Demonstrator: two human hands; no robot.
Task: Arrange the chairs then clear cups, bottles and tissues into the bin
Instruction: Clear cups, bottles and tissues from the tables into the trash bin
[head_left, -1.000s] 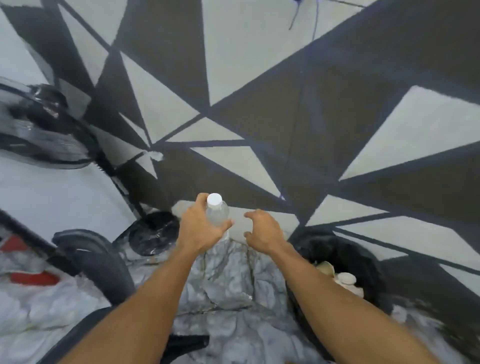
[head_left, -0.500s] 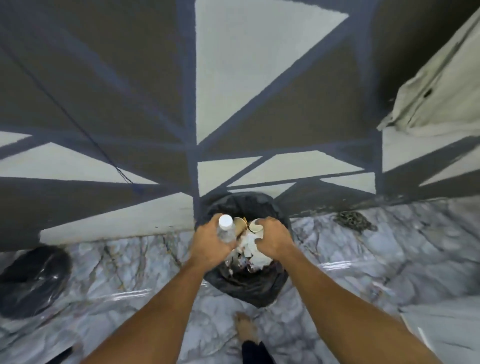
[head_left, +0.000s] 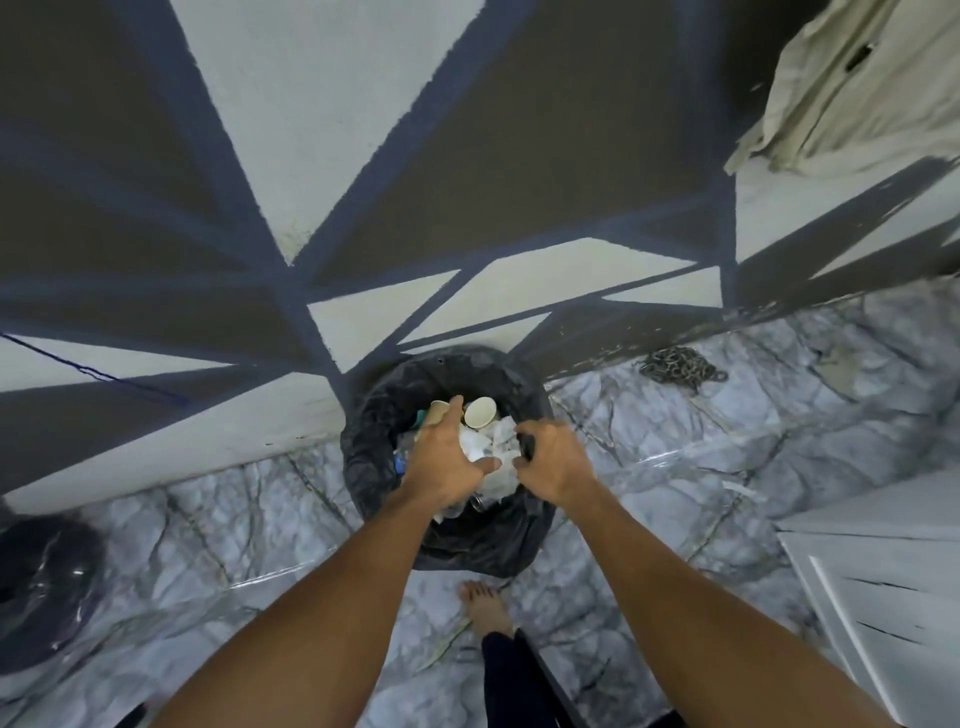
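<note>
Left hand's (head_left: 447, 460) fingers (head_left: 456, 411) reach over bin's (head_left: 371, 421) cups (head_left: 480, 411), perhaps touching one.

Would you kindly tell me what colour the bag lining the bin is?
Black and glossy; the bin bag shows clearly in the head view.

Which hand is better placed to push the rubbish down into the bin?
Left, probably. The left hand is spread open over the cups and tissues, holding nothing; the right hand pinches the black bin liner at its rim.
</note>
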